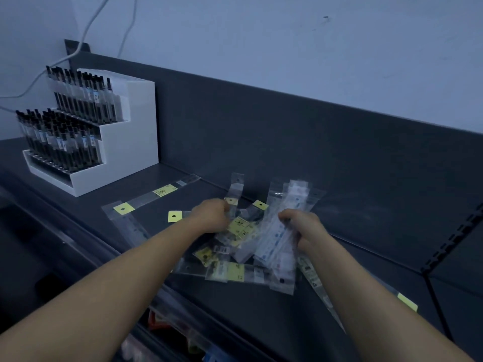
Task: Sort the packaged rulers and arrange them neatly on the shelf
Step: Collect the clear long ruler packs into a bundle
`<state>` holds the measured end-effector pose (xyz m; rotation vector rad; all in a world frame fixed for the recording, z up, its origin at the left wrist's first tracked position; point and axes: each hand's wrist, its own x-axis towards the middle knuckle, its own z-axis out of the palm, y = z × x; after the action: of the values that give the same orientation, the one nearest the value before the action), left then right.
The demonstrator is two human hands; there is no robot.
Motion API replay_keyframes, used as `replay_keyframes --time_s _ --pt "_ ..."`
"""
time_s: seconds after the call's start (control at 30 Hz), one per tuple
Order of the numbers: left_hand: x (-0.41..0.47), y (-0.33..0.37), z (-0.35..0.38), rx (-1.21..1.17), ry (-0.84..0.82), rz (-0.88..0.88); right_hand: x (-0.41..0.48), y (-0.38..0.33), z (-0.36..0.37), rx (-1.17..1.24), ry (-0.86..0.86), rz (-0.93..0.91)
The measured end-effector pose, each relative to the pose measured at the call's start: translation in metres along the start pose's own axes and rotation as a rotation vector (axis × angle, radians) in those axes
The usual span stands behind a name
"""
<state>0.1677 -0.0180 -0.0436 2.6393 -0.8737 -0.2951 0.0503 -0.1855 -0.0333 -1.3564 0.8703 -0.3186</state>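
Head — pen rack (pixel 130 142) left of rulers (pixel 235 271)

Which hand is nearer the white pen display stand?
Left. The left hand grips ruler packets to the right of the pen stand; the right hand holds a bundle farther right.

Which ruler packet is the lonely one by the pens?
Find the white stepped pen stand at the left of the shelf. Right of its base lies one long clear ruler packet with a yellow label mid-length. Unlike the jumbled pile, it lies flat, straight and nearest the stand.
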Motion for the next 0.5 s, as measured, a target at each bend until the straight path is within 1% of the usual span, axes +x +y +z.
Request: replay_keyframes --time_s 0.13,0.23,0.5 --pt "0.003 0.007 0.008 0.195 -0.105 0.008 0.003 0.005 -0.004 -0.095 0.031 0.022" --pt "0.008 0.003 0.007 0.231 -0.139 -0.034 0.004 0.008 -0.005 -0.113 0.032 0.037" --pt "0.017 -0.024 0.002 0.249 -0.08 -0.118 0.001 0.005 -0.005 -0.107 -0.003 0.031"
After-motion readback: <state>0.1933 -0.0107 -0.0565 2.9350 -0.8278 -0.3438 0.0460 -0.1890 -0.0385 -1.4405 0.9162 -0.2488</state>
